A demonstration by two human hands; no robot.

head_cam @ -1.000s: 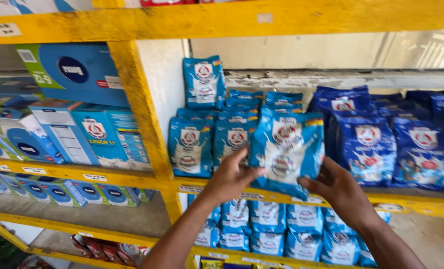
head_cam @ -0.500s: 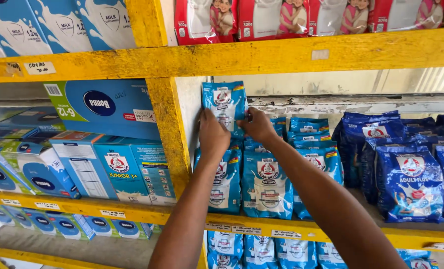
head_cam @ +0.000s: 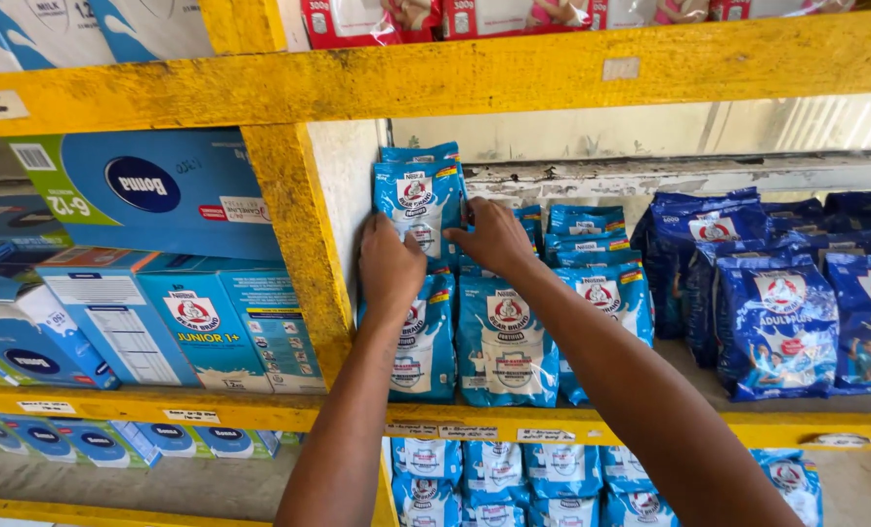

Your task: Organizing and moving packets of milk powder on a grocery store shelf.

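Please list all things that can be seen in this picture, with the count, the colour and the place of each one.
upper pouch: one, light blue, on top of the front row beside the post, held by both hands
light blue pouches: several, middle shelf, standing below and behind the hands
dark blue pouches: several, right part of the middle shelf
blue cartons: several, left bay, one large carton lying on top
red packs: a few, top shelf, partly cut off
lower pouches: several, light blue, shelf below
yellow shelf frame: one, worn paint
left hand: on the upper pouch's left edge
right hand: on its right edge
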